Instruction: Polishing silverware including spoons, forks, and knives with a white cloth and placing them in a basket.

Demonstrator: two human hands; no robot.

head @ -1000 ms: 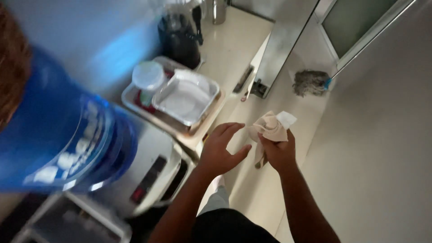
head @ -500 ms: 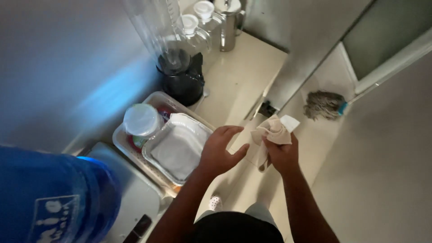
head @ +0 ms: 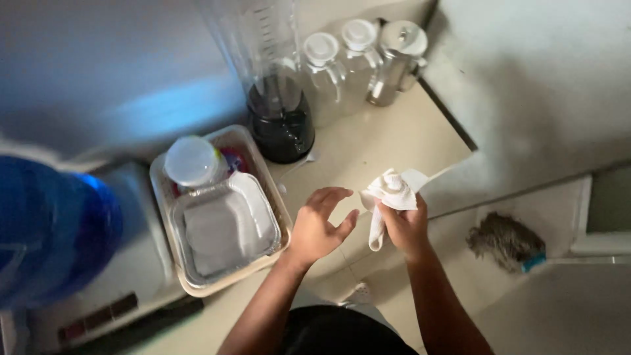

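Just right of the beige tray (head: 276,213) we hold our left hand (head: 319,227) open, fingers spread, gripping nothing. Further right of the tray, our right hand (head: 404,227) is closed around a crumpled white cloth (head: 389,194). It bunches above the fingers, one end hanging toward the left hand without touching it.

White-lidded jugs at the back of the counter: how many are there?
2. One white-lidded jug stands just right of the blender; the other stands between it and the metal pitcher. More may be hidden behind the blender.
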